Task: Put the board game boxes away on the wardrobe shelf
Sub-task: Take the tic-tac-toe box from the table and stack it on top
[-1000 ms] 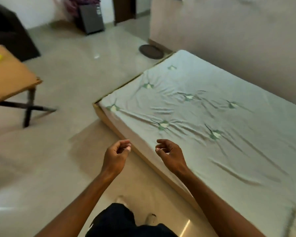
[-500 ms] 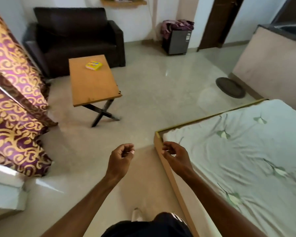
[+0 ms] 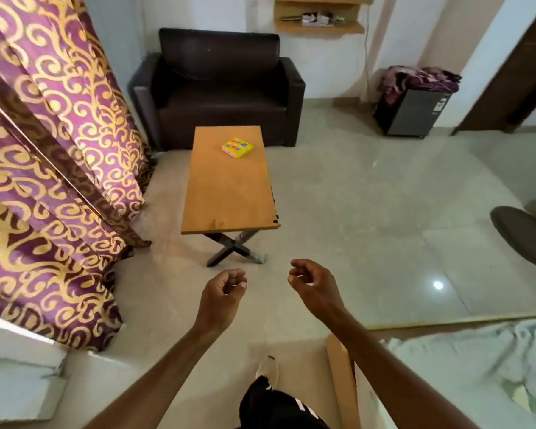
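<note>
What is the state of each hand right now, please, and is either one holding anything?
Left hand: open, fingers loosely curled, holding nothing.
Right hand: open, fingers loosely curled, holding nothing.

Yellow box (image 3: 238, 147) flat on table (image 3: 226, 193)

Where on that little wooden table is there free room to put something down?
The table top is bare from its near edge up to the yellow box at the far end by the sofa. The left side is tight: the curtain hangs close.
</note>
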The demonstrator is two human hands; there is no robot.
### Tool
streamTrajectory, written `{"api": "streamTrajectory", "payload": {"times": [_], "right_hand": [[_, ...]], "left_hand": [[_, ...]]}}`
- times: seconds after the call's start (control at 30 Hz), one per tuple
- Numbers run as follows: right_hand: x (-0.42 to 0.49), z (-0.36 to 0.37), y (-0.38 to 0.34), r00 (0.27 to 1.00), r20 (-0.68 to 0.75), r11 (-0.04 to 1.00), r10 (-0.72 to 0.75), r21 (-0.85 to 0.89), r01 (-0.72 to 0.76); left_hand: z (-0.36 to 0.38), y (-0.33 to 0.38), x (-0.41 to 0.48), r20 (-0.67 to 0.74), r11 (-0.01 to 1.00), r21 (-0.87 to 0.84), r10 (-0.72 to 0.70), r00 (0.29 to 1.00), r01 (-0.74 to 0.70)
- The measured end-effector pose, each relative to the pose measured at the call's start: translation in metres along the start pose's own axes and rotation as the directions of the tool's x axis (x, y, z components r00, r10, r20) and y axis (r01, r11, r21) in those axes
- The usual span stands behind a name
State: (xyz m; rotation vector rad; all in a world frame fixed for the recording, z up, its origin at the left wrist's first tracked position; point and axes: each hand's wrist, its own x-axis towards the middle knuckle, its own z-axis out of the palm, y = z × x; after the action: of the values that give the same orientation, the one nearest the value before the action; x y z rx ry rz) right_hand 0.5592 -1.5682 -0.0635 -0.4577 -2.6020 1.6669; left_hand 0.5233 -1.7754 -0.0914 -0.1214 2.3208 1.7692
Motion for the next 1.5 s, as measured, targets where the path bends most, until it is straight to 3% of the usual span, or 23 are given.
{"api": "streamTrajectory", "payload": {"times": [0.23,0.5,0.77,1.03,1.13,1.27,1.43,1.5], "right_hand": [[0.194,-0.002,-0.035,0.999,0.05,1.0,0.0,0.013,0.0],[0.416,0.008,-0.05,0.991,0.137,1.0,0.004,-0.026,-0.001],[0.622,0.023,-0.078,0.97,0.239,0.994,0.05,-0.109,-0.024],[0.85,0.095,-0.073,0.935,0.324,0.986,0.147,-0.125,-0.112],[0.919,0.127,-0.057,0.908,0.356,0.973,0.218,-0.153,-0.174],[1.018,0.179,-0.019,0.802,0.474,0.926,0.364,-0.276,-0.257],[1.11,0.242,0.044,0.647,0.589,0.87,0.484,-0.398,-0.289],[1.128,0.257,0.059,0.641,0.592,0.871,0.489,-0.374,-0.319]], "left_hand": [[0.008,0.05,0.178,-0.081,0.998,0.035,0.061,0.995,-0.059],[0.02,0.077,0.387,-0.152,0.999,-0.038,0.011,0.988,-0.017],[0.036,0.114,0.593,-0.162,0.998,0.041,-0.05,0.986,0.057],[0.038,0.124,0.796,-0.288,0.962,0.161,-0.169,0.943,0.222],[0.042,0.108,0.866,-0.27,0.922,0.232,-0.245,0.931,0.31],[0.049,0.067,0.983,-0.243,0.805,0.368,-0.4,0.884,0.466],[0.061,0.007,1.123,-0.164,0.612,0.625,-0.504,0.848,0.485],[0.062,-0.009,1.155,-0.129,0.571,0.687,-0.514,0.848,0.45]]}}
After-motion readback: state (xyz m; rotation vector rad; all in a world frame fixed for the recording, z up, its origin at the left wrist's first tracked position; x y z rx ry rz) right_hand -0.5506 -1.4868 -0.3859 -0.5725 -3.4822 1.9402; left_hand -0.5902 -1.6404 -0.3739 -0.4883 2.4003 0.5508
